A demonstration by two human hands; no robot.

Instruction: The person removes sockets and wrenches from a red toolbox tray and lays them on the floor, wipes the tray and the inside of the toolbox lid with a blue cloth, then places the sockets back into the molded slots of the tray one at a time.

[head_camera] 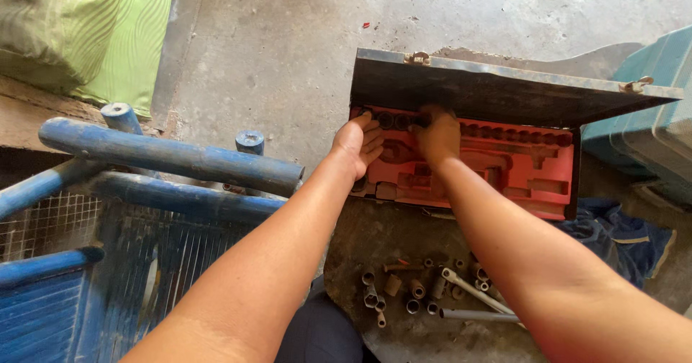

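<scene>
Nearest the camera, the two bare forearms run up and away from the lower edge, and between them loose sockets [414, 289] and a couple of grey extension bars [472, 291] lie scattered on a dark round slab [346, 233] on the floor. Beyond these sits the red moulded tray [537, 168] of an open tool case, its dark metal lid [497, 89] tilted up behind it. The tray's long axis runs left to right, across the line of the arms, and both hands are at its left half.

The right hand [437, 134] is curled over the top row of socket wells, fingers bent down onto a dark socket [404, 121]; whether it pinches that socket or only presses on it cannot be told, since the knuckles cover the fingertips. The left hand [358, 144] lies just beside it at the tray's left end, fingers bent round the edge, seemingly steadying it. The two hands are near each other but apart.

To the left stands a blue tube frame [173, 157] with wire mesh; to the right a teal box [649, 111], cut off by the frame, and blue cloth [620, 237] beneath the case.
</scene>
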